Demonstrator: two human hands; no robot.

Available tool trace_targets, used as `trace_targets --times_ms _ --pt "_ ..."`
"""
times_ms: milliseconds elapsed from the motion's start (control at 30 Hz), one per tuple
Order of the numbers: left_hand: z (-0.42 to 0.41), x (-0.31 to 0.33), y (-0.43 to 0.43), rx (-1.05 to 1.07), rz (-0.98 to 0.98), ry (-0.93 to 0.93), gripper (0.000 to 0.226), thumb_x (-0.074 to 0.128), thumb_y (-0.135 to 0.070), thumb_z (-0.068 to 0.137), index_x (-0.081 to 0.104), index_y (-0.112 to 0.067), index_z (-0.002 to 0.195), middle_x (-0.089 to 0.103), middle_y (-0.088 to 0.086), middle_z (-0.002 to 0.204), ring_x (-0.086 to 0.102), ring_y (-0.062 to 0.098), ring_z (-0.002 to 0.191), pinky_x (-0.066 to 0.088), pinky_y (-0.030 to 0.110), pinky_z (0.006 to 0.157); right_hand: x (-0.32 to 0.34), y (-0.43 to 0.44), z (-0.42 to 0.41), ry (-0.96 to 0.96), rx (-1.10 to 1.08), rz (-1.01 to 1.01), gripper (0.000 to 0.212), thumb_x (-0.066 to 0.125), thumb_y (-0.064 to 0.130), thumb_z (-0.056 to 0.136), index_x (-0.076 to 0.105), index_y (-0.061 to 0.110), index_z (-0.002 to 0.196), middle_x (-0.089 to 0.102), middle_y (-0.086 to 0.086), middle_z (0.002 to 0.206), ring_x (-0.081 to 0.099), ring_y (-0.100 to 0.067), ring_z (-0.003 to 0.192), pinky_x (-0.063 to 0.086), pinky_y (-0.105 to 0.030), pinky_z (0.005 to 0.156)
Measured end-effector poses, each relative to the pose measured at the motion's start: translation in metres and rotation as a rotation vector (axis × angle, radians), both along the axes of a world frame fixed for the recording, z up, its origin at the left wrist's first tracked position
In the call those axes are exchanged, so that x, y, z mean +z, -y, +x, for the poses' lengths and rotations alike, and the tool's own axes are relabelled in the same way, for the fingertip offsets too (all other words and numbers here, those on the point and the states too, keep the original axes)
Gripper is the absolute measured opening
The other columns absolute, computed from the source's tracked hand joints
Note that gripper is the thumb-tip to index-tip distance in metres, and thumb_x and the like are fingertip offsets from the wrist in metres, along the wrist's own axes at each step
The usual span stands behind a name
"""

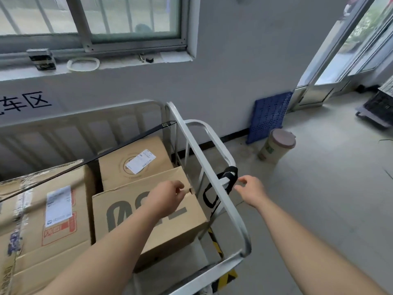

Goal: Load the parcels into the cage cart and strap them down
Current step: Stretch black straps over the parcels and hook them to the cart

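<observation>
Three cardboard parcels sit inside the white cage cart (214,179): a large taped box (42,220) at the left, a labelled box (136,162) at the back, and a printed box (148,218) in front. A black strap (127,143) runs taut from the cart's far corner over the boxes toward the left. A second black strap (228,177) is looped round the cart's right rail. My left hand (168,196) hovers over the front box with fingers curled, pinching something small I cannot make out. My right hand (251,188) reaches at the looped strap, fingers bent, just touching it.
A blue plastic pallet (270,116) leans on the wall beyond the cart, with a lidded bin (276,145) on the floor in front of it. A windowsill holds a small box (41,58) and a white ring (83,63). Open floor lies to the right, toward glass doors.
</observation>
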State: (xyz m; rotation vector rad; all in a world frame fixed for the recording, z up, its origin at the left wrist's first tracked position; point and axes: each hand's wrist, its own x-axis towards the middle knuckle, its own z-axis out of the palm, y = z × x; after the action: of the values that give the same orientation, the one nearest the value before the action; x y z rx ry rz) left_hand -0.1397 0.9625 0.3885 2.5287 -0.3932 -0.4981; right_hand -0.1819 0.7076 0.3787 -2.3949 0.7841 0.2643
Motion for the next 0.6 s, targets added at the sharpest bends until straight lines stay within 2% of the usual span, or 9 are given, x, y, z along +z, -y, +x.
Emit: trace_targets --times_ms 167,333,433,500,600 --pt "0.012 -0.005 0.046 0.086 -0.020 -0.044 0.031 0.050 -0.033 0.098 0.060 -0.021 0.125 0.067 -0.004 0.111 0.063 0.016 0.097 0.054 0.033 0.086 -0.029 0.035 0.033 -0.052 -0.068 0.201 0.072 0.068 0.014 0.086 0.031 0.008 0.147 0.039 -0.009 0.149 0.043 -0.026 0.132 0.036 -0.032 0.103" --pt "0.016 -0.007 0.068 0.170 -0.020 -0.066 0.028 0.051 -0.031 0.098 0.061 -0.021 0.123 0.066 -0.005 0.107 0.062 0.012 0.093 0.051 0.026 0.077 -0.054 0.048 0.056 -0.098 -0.095 0.352 0.090 0.073 0.007 0.081 0.018 0.010 0.152 0.030 -0.010 0.154 0.037 -0.027 0.136 0.038 -0.032 0.102" --pt "0.018 -0.006 0.072 0.203 -0.022 -0.067 0.028 0.051 -0.031 0.098 0.062 -0.021 0.122 0.066 -0.006 0.106 0.061 0.011 0.092 0.047 0.023 0.075 -0.067 0.052 0.062 -0.117 -0.080 0.395 0.080 0.073 0.007 0.081 0.028 0.008 0.148 0.039 -0.011 0.148 0.044 -0.028 0.130 0.040 -0.027 0.086" --pt "0.019 -0.005 0.073 0.220 -0.023 -0.070 0.028 0.052 -0.031 0.098 0.062 -0.021 0.122 0.066 -0.006 0.106 0.062 0.012 0.092 0.050 0.025 0.078 -0.078 0.053 0.064 -0.126 -0.071 0.412 0.070 0.072 0.011 0.081 0.037 0.005 0.141 0.046 -0.012 0.141 0.049 -0.029 0.124 0.040 -0.028 0.083" --pt "0.018 -0.004 0.072 0.222 -0.010 -0.069 0.029 0.052 -0.031 0.097 0.061 -0.020 0.123 0.066 -0.006 0.108 0.062 0.011 0.092 0.049 0.023 0.079 -0.087 0.060 0.060 -0.104 -0.026 0.386 0.038 0.068 0.017 0.083 0.057 0.004 0.116 0.062 -0.013 0.116 0.059 -0.030 0.105 0.046 -0.032 0.079"
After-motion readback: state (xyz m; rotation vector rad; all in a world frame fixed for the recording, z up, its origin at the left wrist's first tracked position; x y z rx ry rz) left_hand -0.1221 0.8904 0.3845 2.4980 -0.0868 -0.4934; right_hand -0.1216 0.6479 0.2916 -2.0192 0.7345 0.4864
